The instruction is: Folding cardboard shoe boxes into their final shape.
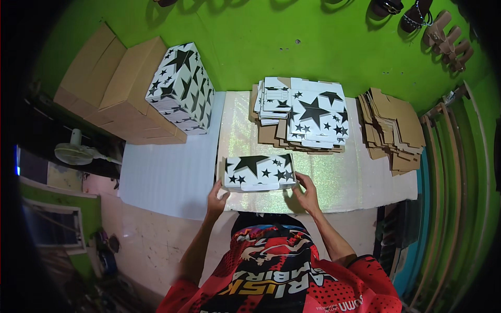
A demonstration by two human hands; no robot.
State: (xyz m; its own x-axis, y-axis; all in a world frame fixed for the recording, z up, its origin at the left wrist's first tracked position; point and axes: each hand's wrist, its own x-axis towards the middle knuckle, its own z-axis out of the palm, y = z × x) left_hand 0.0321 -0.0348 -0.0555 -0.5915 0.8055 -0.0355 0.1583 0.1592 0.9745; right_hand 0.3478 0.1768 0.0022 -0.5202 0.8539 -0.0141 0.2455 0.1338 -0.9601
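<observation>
Nearest the viewer, the left hand (215,195) and right hand (306,192) each grip one end of a star-printed box (258,172): left fingers curl around its left end, right fingers wrap its right near corner. The box lies directly ahead of both hands, on the near edge of a glittery mat (334,182), its long axis running left to right across the body; both hands touch it, neither clearly nearer. It looks assembled and closed, so any contents cannot be seen. Left of the mat lies a white sheet (167,177). Farther back on the mat rests a pile of flat star-printed blanks (308,112), with a pile of plain brown blanks (391,128) to its right. At far left, finished star boxes (182,88) stand stacked beside brown cartons (117,86). Sandals (446,39) lie on the green floor (292,41) beyond.
</observation>
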